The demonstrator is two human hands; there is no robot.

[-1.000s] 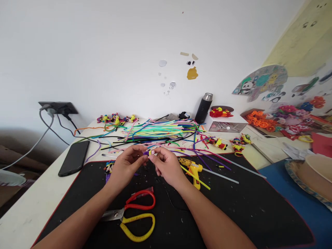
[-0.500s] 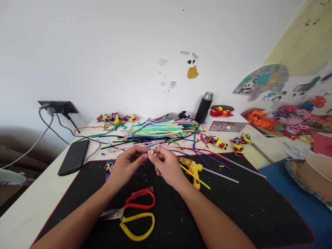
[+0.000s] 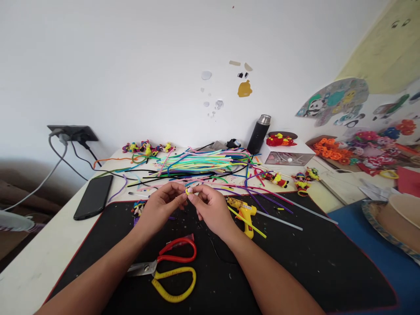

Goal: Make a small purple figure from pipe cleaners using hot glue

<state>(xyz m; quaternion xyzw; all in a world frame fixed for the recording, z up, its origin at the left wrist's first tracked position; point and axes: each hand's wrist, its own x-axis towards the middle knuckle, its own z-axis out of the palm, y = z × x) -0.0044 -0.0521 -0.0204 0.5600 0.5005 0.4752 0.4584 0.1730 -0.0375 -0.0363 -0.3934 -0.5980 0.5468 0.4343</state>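
Between the fingertips of both hands is a small yellow and whitish piece (image 3: 188, 191), too small to make out clearly. My left hand (image 3: 164, 204) pinches it from the left, thumb and forefinger closed. From the right, my right hand (image 3: 211, 208) pinches the same piece. Below the hands lie scissors (image 3: 175, 270) with one red and one yellow handle. A yellow glue gun (image 3: 244, 214) rests just right of my right hand, a yellow pipe cleaner (image 3: 252, 226) across it. A small colourful figure (image 3: 138, 209) is partly hidden behind my left wrist.
A heap of coloured pipe cleaners (image 3: 203, 162) lies along the wall. A phone (image 3: 93, 197) is at the left on the table, beside a black mat (image 3: 295, 262). Behind stand a black flask (image 3: 259, 134) and a drawer box (image 3: 288, 156). Several small figures (image 3: 301, 183) lie about.
Both hands stay together at nearly the same spot. The small piece has turned slightly between the fingertips. The whole view has shifted a little.
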